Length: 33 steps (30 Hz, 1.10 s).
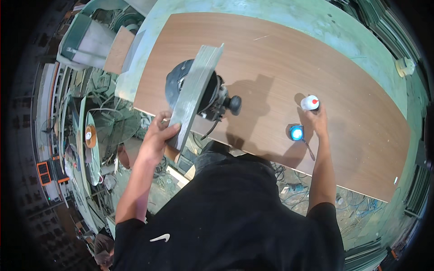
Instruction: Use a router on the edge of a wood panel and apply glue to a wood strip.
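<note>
Brown desk (357, 135) ahead: the left grip (159, 134) clasps a grey bar (197, 83) by its near end, length slanting away; the right grip (319, 119) holds a white bottle (309, 103).

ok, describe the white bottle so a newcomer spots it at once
Start at the big brown board and go right of its middle, to the person's right hand. The white bottle is at that hand's fingertips, farther from the body than the small blue item. Its red tip sets it apart; the blue item has a bright, glaring face.
</note>
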Motion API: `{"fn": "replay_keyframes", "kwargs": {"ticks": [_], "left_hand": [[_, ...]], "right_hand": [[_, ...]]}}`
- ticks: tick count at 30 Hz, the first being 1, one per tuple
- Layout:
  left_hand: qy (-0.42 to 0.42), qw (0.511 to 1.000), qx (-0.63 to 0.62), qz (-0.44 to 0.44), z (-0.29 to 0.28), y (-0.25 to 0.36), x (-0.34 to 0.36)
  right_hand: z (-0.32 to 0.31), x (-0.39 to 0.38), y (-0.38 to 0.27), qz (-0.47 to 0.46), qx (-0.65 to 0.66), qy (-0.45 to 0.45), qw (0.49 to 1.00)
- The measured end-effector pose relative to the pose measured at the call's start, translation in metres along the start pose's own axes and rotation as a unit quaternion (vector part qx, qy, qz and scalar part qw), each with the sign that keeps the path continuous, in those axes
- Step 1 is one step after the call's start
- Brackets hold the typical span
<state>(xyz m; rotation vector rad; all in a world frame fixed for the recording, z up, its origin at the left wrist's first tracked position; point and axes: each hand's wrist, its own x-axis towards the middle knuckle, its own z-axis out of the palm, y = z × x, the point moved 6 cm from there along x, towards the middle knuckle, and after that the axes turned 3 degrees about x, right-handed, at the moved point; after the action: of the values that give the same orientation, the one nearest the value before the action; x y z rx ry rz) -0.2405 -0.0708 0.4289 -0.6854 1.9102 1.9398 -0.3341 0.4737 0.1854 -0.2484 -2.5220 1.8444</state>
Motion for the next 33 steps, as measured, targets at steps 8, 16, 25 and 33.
{"fn": "replay_keyframes", "kwargs": {"ticks": [8, 16, 25, 33], "left_hand": [[-0.051, 0.999, -0.012, 0.0, -0.005, -0.002, 0.005], [-0.079, 0.997, -0.009, -0.002, -0.01, -0.01, 0.015], [-0.131, 0.99, -0.046, 0.04, -0.007, -0.008, 0.019], [-0.182, 0.978, -0.093, 0.045, -0.002, -0.018, 0.03]], "right_hand": [[0.027, -0.01, -0.057, 0.003, 0.01, 0.024, 1.0], [0.122, -0.157, -0.22, 0.051, 0.111, 0.004, 0.993], [0.239, -0.282, -0.33, 0.012, 0.012, -0.122, 0.992], [0.264, -0.302, -0.344, 0.096, -0.051, -0.083, 0.991]]}}
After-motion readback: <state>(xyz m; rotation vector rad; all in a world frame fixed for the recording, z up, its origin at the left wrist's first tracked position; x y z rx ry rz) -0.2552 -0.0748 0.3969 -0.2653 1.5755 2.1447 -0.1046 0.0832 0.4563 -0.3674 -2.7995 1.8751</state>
